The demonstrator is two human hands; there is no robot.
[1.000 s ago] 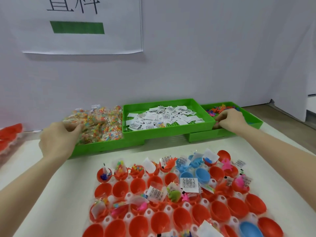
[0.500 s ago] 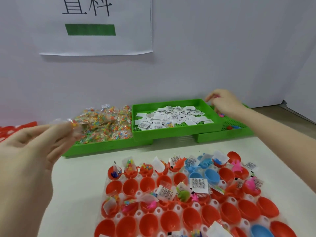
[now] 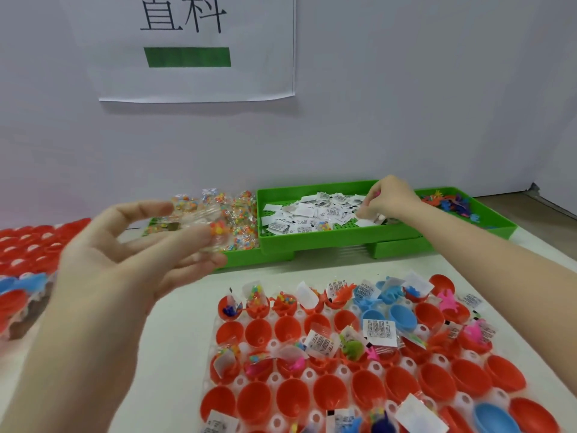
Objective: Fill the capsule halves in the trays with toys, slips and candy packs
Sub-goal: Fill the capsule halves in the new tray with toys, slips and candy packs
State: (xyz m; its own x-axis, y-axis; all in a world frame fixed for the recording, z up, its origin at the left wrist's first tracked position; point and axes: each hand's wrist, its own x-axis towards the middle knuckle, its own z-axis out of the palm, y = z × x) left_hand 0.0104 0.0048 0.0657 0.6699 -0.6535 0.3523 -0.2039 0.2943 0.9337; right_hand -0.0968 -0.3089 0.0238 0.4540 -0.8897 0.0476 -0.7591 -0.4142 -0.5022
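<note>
The left hand [image 3: 125, 260] is pinching a candy pack [image 3: 208, 228] left of the slip tray [image 3: 318, 239]; the right hand [image 3: 388, 198] is pinching slips [image 3: 312, 212] inside it.

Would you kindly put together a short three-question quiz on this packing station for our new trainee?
1. True or false: the left hand holds a clear candy pack.
2. Which bin is the right hand reaching into?
A. the candy bin
B. the middle green bin of paper slips
C. the toy bin
3. Fill in: most capsule halves in the front tray are ____ in colour; a few are blue.

Key
1. True: it is lifted above the table, held at the fingers.
2. B: its fingers touch the slips, with something pink pinched in them.
3. Red.
</note>
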